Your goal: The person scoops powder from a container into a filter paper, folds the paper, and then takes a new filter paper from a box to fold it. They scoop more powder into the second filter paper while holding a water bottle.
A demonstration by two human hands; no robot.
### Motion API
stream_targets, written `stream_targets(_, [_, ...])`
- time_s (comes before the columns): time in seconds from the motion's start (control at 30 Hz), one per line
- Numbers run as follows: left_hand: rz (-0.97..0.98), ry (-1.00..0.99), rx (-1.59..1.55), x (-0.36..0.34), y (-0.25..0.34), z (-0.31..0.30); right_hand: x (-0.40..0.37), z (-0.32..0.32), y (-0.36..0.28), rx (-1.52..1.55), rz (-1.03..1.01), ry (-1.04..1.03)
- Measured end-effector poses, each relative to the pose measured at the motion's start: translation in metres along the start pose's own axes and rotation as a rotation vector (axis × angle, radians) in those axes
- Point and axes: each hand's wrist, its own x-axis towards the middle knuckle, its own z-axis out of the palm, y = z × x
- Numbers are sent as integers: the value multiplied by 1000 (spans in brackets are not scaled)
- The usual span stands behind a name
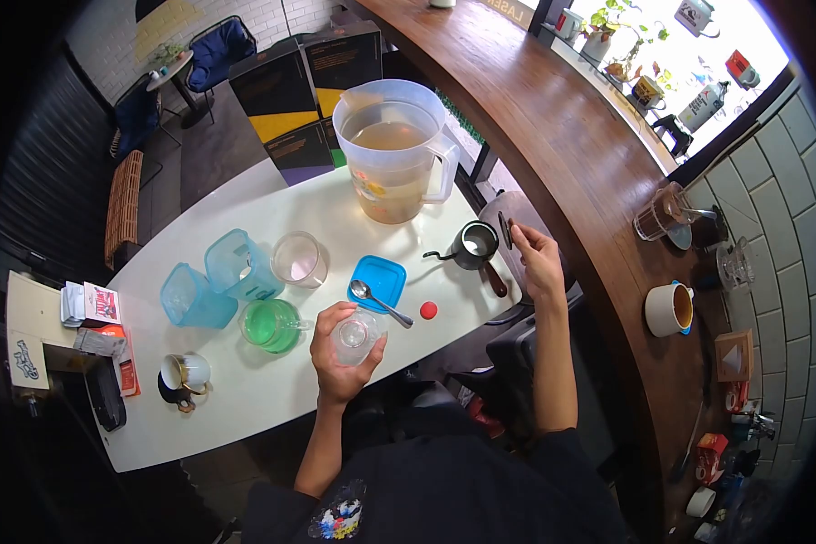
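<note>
No lettering reads clearly: the sign (pixel 508 7) far beyond the right hand (pixel 537 258) is cut off and too small.

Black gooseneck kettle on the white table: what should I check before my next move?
1. Top of the black gooseneck kettle uncovered: ok; the right hand holds a dark round lid beside it.
2. The kettle handle free: ok; nothing touches it.
3. Grip on the clear glass cup: ok; the left hand wraps it.
4. Cup empty: cannot tell.
5. The metal spoon clear of the cup: not ok; it lies on the blue square lid, close beside it.
</note>
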Motion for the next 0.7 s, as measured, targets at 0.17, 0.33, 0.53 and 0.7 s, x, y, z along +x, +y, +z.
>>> stream_targets(0.17, [9,-9,21,0,0,0,10,-5,17,-42,-137,-54])
stream_targets(0.33, [-6,-5,-40,0,-4,2,9,-4,11,-142,-165,-70])
stream_targets(0.53, [-6,30,-57,-4,-13,4,9,-1,11,-246,-264,-27])
stream_targets(0.7, [105,79,35,-2,-27,8,3,7,0,-350,-328,-8])
